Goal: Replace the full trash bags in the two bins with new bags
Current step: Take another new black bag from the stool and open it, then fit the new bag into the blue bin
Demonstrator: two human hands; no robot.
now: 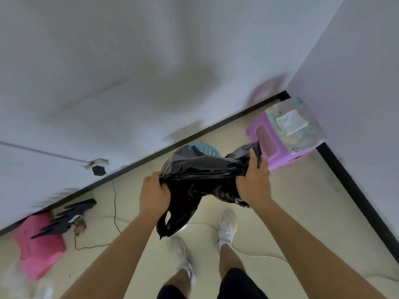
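Observation:
I hold a black plastic trash bag (194,175) stretched between both hands above the floor. My left hand (153,193) grips its left edge, and my right hand (254,182) grips its right edge with the thumb hooked into the plastic. One handle loop of the bag hangs down toward my feet. Behind the bag, a light blue slatted bin (207,148) stands against the wall, mostly hidden by the bag. A pink bin (38,242) stands at the lower left by the wall, blurred.
A purple plastic stool (278,145) with a patterned top sits in the corner to the right. Black flat pieces (69,216) lie on the pink bin. A thin cable (114,208) runs across the floor from a wall socket (96,164). My white shoes (226,227) stand on the beige floor.

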